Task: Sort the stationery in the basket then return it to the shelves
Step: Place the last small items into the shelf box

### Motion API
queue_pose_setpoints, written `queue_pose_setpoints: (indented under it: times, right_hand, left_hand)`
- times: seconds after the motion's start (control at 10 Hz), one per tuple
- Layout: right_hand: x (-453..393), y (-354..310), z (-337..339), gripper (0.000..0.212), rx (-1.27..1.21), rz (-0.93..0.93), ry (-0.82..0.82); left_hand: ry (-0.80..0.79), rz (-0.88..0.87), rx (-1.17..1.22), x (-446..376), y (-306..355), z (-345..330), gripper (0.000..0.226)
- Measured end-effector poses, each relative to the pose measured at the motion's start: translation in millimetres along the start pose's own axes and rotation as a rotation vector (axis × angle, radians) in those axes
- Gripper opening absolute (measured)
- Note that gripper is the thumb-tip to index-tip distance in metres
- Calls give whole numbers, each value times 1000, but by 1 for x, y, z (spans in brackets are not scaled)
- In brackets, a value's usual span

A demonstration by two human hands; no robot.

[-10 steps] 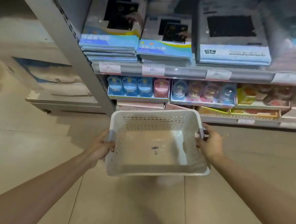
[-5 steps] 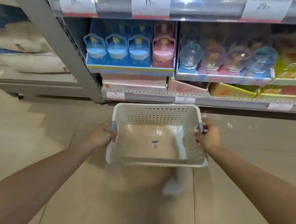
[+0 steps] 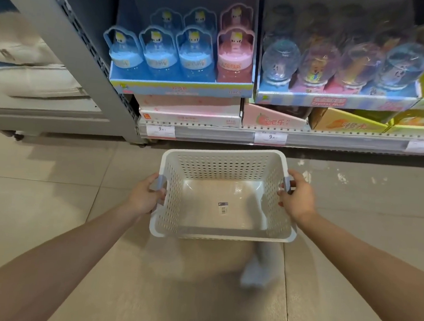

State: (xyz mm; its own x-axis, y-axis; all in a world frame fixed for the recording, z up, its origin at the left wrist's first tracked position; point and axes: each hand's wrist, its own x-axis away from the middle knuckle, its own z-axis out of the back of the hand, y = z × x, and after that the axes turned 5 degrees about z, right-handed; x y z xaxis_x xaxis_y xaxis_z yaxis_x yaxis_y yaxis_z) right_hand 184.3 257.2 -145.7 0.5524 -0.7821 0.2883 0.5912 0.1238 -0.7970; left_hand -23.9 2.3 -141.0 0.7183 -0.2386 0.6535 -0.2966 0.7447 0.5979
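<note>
A white perforated plastic basket point(image 3: 166, 222) hangs in the air in front of me, low over the tiled floor. Only a small barcode sticker point(image 3: 222, 207) shows on its bottom. My left hand point(image 3: 144, 195) grips the grey handle on its left side. My right hand point(image 3: 297, 199) grips the grey handle on its right side. Just beyond the basket runs the bottom shelf point(image 3: 332, 141) with price tags along its edge.
A blue display box of blue and pink toy jars point(image 3: 185, 55) stands on the shelf, with a box of clear globe toys point(image 3: 337, 69) to its right. The grey shelf upright point(image 3: 71, 40) slants at the left. Tiled floor point(image 3: 40, 198) spreads below.
The view has dropped and closed in on the lowest shelf; the upper shelves have left the frame. The basket has come lower, nearer the floor, with both hands still holding its handles.
</note>
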Motion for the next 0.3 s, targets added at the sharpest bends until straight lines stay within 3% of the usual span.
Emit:
queue_pose_setpoints:
  times: [0.2, 0.3]
  right_hand:
    - [-1, -8, 7, 52, 58, -15, -113]
    - [5, -16, 23, 61, 180, -43, -152]
  left_hand:
    - [53, 34, 8, 11, 8, 3, 52]
    - [148, 24, -186, 23, 10, 15, 53]
